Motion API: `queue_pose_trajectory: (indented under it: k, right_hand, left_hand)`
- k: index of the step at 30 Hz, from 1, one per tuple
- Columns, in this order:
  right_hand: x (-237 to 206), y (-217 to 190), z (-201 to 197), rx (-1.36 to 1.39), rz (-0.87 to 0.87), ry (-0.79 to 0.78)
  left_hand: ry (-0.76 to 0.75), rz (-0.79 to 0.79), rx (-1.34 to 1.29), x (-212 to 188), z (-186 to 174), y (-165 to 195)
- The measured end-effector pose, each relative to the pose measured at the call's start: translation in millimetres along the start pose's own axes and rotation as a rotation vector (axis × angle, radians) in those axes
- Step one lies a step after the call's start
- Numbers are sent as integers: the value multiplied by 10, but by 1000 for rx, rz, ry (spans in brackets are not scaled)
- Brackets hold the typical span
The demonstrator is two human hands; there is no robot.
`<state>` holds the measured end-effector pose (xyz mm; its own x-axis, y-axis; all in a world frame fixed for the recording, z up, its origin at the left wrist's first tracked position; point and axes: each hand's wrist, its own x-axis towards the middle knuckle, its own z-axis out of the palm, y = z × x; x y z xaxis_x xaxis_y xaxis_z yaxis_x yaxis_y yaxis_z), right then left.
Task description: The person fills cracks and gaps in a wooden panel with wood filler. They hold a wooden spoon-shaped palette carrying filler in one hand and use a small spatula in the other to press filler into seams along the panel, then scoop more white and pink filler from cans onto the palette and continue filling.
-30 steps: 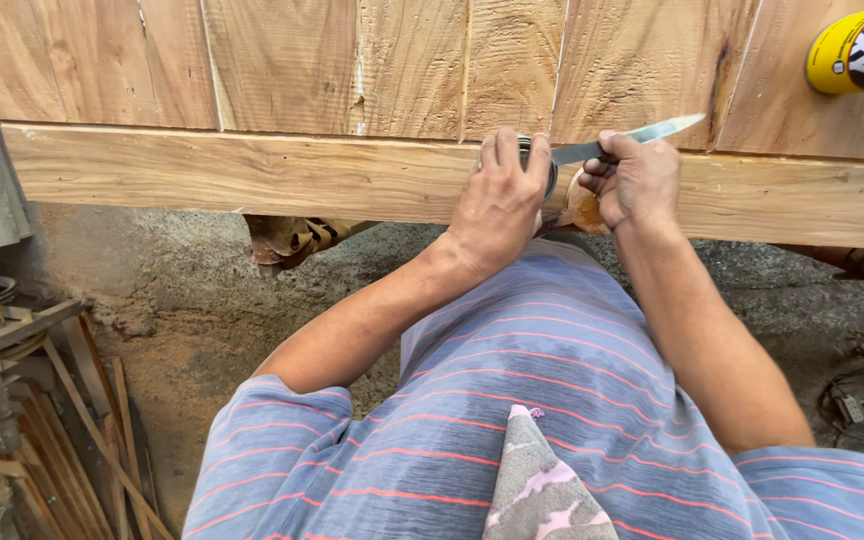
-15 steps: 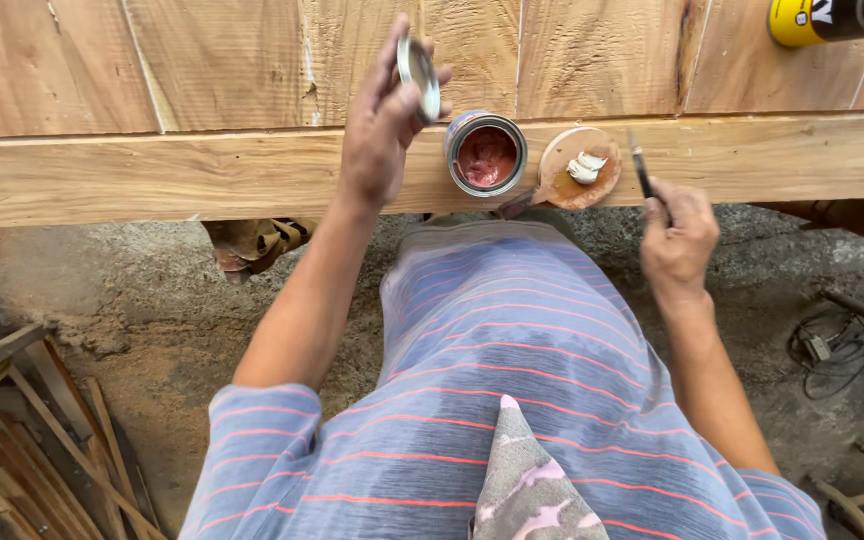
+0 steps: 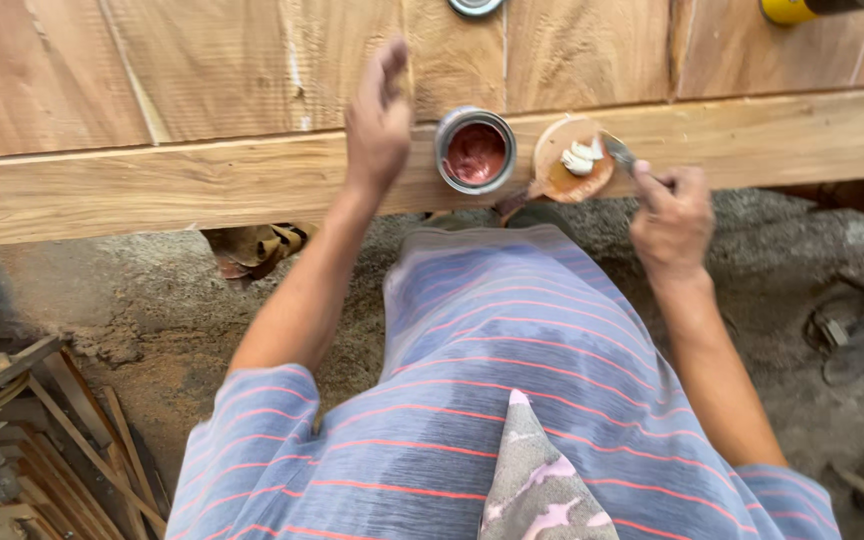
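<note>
A small open metal tin of reddish-brown paste (image 3: 475, 151) is seen at centre top on a pale wooden plank surface (image 3: 152, 190). Right of it, a round wooden disc bearing white putty (image 3: 574, 160) is touched by a metal blade (image 3: 620, 153) gripped in the right hand (image 3: 670, 212). The left hand (image 3: 378, 118) is raised, empty, left of the tin.

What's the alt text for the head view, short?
A person's right hand holds a small blade to white paste on a round wooden disc, beside an open tin of reddish paste on a wooden panel. The left hand hovers open over the wood, holding nothing.
</note>
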<state>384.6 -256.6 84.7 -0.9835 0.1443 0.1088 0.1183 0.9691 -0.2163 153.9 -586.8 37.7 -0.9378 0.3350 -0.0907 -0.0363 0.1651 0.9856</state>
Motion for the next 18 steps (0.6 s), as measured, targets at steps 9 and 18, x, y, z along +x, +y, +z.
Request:
queue_pose_trajectory:
  k: [9,18]
  right_hand:
    - [443,-629,-1023,-35,-226,3]
    - [1157,-1391,-1017,-266,-549,-97]
  left_hand:
    - [-14,330,193,-714,417,217]
    - [-15,524,347,-608,504,340]
